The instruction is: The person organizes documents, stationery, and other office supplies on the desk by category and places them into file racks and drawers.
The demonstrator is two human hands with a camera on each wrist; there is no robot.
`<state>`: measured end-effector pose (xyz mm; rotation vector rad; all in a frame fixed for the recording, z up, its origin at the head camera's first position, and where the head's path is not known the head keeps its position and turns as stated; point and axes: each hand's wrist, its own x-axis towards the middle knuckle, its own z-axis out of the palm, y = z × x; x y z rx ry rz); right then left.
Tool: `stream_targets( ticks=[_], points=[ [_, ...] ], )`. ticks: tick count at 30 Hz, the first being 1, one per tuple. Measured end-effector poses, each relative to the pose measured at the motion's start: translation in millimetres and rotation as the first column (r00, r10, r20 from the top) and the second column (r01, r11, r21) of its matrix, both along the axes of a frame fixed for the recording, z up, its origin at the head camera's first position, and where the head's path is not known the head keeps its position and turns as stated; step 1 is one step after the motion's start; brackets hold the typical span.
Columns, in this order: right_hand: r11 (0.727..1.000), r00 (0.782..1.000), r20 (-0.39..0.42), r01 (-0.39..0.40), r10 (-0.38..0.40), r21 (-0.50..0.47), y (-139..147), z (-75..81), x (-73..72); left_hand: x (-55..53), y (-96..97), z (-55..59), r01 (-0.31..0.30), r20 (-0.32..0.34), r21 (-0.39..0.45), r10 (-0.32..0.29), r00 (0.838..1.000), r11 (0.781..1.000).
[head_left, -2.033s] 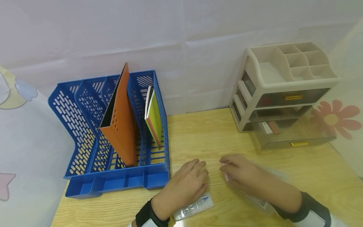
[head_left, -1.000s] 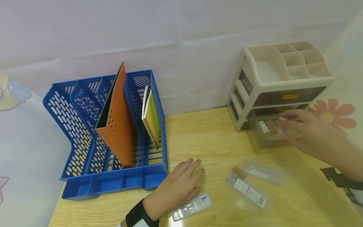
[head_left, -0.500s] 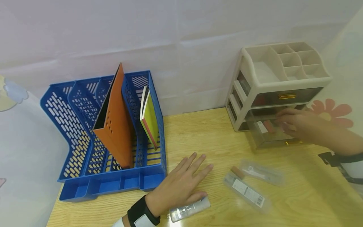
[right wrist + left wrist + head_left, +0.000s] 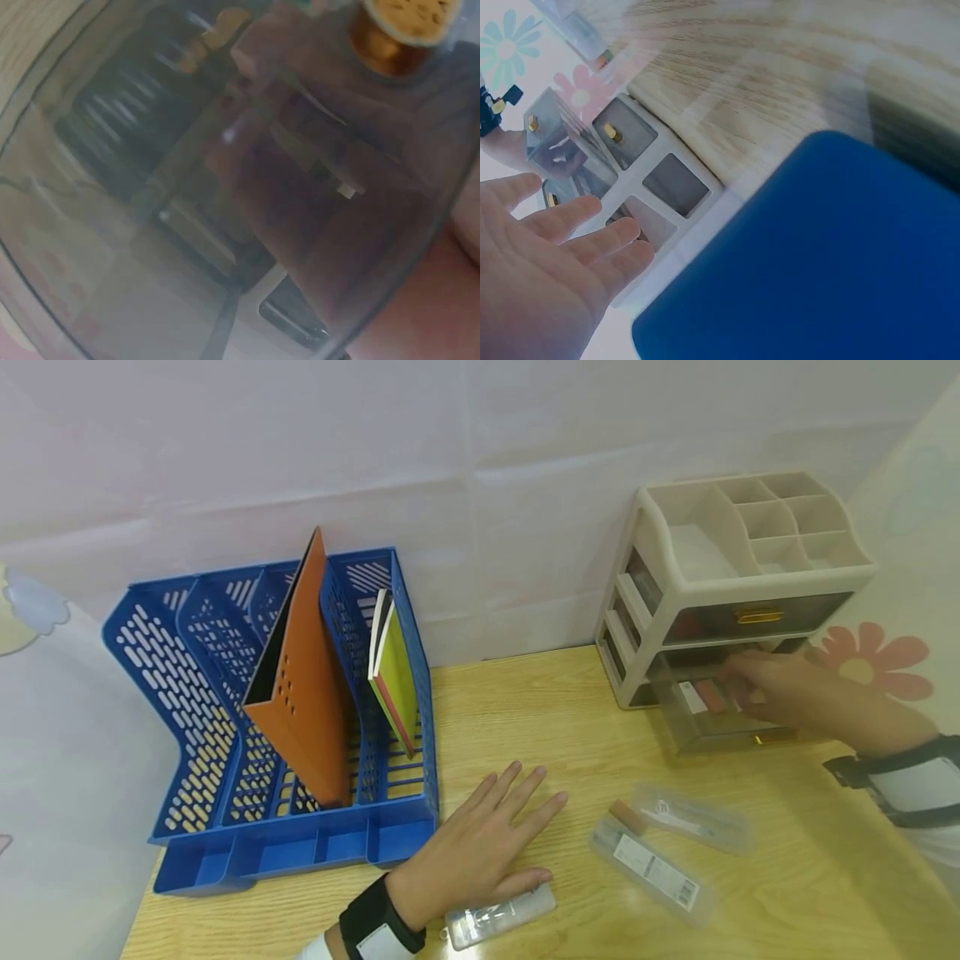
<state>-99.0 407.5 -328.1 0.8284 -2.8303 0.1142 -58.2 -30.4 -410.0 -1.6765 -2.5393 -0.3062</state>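
The right hand (image 4: 787, 689) is held in the pulled-out drawer (image 4: 712, 742) of the cabinet (image 4: 686, 578), its fingers bent; whether anything is grasped cannot be told, as the fingertips are blurred and, in the right wrist view, seen only through cloudy plastic. Just beside those fingertips, a reddish block (image 4: 710, 695) and a white block (image 4: 691, 697) are laid side by side on the drawer's floor. The left hand (image 4: 476, 852) is kept well apart from them, with fingers spread and nothing grasped; a clear case (image 4: 510, 917) is partly covered by its thumb. Between the hands, nearer the viewer than the drawer, a brown block (image 4: 627, 817), a labelled case (image 4: 656, 870) and a frosted case (image 4: 693, 818) are set close together on the table (image 4: 517, 702).
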Motion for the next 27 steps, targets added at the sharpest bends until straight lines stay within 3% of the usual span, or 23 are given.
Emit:
stream_targets(
  ticks=[10, 15, 18, 20, 24, 27],
  points=[
    [0.992, 0.986, 0.127, 0.115, -0.109, -0.044, 2.1, -0.2, 2.9, -0.2, 3.4, 1.0, -0.03, 0.01, -0.02, 0.031, 0.999, 0.999],
    [0.972, 0.939, 0.274, 0.228, -0.206, -0.051, -8.1, 21.3, 17.2, -3.6, 3.1, 5.4, -0.066, 0.018, 0.012, 0.065, 0.998, 0.998],
    [0.96, 0.918, 0.314, 0.273, -0.241, -0.061, -18.3, 33.6, 27.6, -6.7, 2.3, 9.0, -0.094, 0.013, 0.057, 0.093, 0.996, 0.994],
    [0.954, 0.915, 0.311, 0.291, -0.255, -0.074, -26.3, 40.0, 34.8, -8.8, 2.1, 11.0, -0.102, 0.009, 0.089, 0.102, 0.995, 0.991],
    [0.966, 0.964, 0.161, 0.231, -0.212, -0.113, -44.9, 44.8, 46.2, -11.0, 3.5, 14.2, -0.1, 0.012, 0.125, 0.099, 0.995, 0.987],
    [0.986, 0.996, -0.022, 0.081, -0.085, -0.146, -58.7, 42.5, 52.5, -11.4, 5.8, 15.3, -0.099, 0.011, 0.127, 0.098, 0.995, 0.987]
  ],
)
